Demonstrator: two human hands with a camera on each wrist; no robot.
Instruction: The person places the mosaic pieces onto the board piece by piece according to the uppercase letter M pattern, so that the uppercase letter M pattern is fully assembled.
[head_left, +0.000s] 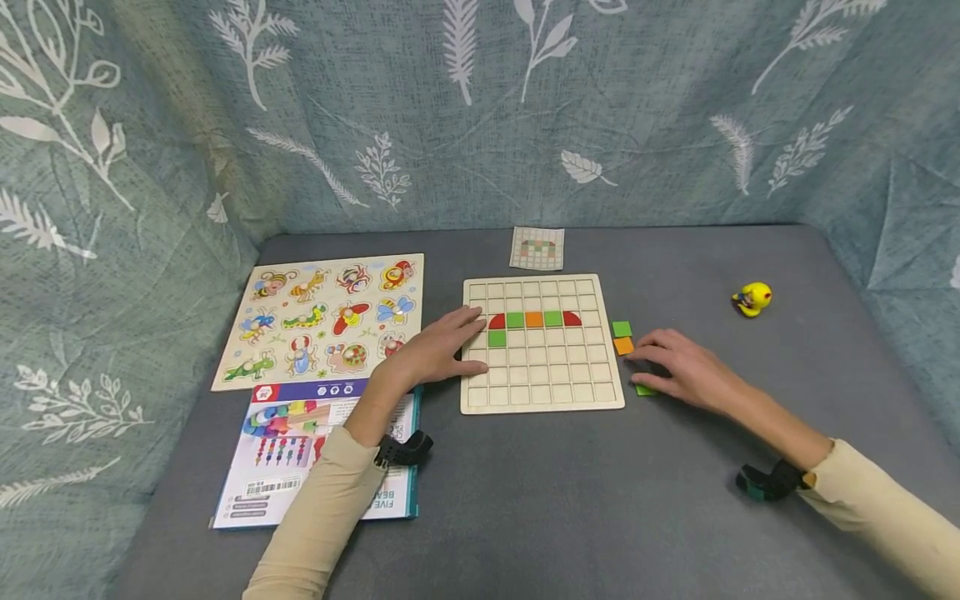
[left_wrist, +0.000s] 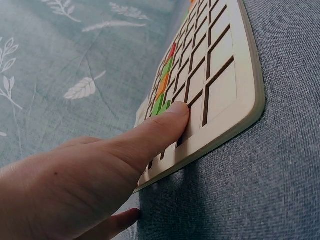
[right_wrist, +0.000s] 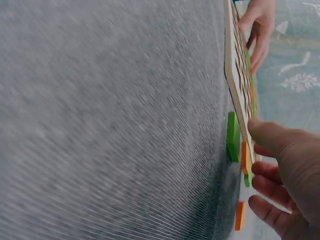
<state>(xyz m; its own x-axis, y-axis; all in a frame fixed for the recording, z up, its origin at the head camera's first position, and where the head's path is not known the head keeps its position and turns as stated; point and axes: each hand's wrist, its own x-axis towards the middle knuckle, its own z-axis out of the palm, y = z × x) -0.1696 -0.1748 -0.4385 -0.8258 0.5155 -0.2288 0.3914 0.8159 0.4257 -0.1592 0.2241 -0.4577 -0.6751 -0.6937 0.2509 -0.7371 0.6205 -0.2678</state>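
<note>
A wooden grid board (head_left: pixel 540 392) lies on the table, bearing a row of red quarter-round, green and orange tiles, with one green tile (head_left: pixel 497 338) below the row's left part. My left hand (head_left: pixel 435 346) rests on the board's left edge, fingers spread and thumb (left_wrist: pixel 165 120) on the grid. To the right of the board, my right hand (head_left: pixel 686 367) hovers by loose tiles, fingers loosely bent and apart from the thumb, holding nothing. Near it lie a green tile (head_left: pixel 622 328), an orange tile (head_left: pixel 623 346), another green tile (right_wrist: pixel 233 137) and another orange tile (right_wrist: pixel 240 216).
Behind the board lies a small pattern card (head_left: pixel 537 248). On the left are an insect peg puzzle (head_left: pixel 300 333) and a boxed bead set (head_left: pixel 255 492), partly under my left arm. A yellow toy duck (head_left: pixel 752 299) sits at the right. A patterned curtain (head_left: pixel 420 117) surrounds the table.
</note>
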